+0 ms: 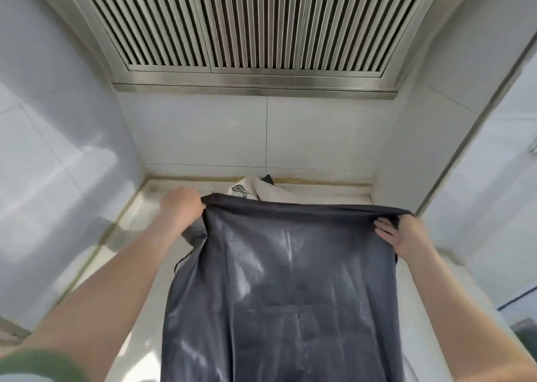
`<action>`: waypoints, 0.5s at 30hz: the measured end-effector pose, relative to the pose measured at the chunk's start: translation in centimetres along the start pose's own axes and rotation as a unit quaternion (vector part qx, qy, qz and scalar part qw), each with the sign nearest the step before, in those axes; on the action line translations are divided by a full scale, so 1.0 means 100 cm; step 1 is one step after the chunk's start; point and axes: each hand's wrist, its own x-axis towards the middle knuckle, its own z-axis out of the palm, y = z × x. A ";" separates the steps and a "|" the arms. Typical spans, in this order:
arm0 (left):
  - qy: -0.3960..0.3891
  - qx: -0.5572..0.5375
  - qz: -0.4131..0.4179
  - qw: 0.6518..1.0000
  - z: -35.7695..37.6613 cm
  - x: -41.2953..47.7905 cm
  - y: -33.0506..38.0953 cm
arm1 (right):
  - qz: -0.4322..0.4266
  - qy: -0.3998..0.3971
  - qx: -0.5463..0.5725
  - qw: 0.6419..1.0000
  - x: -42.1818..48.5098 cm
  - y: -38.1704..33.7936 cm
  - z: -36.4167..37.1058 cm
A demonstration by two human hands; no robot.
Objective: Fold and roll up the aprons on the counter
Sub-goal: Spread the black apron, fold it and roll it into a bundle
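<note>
1. Both hands grip: left hand [181,204] fisted round far-left corner, right hand [404,233] pinching far-right corner of grey apron [284,280].
2. Apron's long axis runs from hands back twd me, over counter [334,197]; held edge crosswise.
3. I reckon fold goes along that axis; cream apron [261,193] lies just beyond.

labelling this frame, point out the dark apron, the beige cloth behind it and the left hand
dark apron [284,280], head view, middle of the held-up cloth
beige cloth [276,194], head view, crumpled part near the wall
left hand [180,205], head view, back of the hand
</note>
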 end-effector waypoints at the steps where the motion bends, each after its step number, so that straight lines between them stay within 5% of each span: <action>1: -0.008 -0.008 -0.014 1.000 0.003 0.014 0.000 | -0.016 0.014 -0.004 1.000 0.008 0.005 0.009; 8: 0.044 -0.025 -0.061 0.997 -0.001 0.076 0.014 | -0.038 0.019 0.041 0.998 0.060 0.020 0.046; 10: 0.084 -0.138 -0.072 0.984 -0.003 0.091 0.022 | -0.044 0.033 0.049 0.997 0.078 0.020 0.055; 13: 0.095 -0.394 -0.038 0.913 0.012 0.103 0.040 | -0.054 -0.018 0.095 0.994 0.099 0.023 0.072; 15: 0.084 -0.466 0.021 0.881 0.031 0.100 0.057 | -0.064 -0.064 0.045 0.995 0.107 0.034 0.083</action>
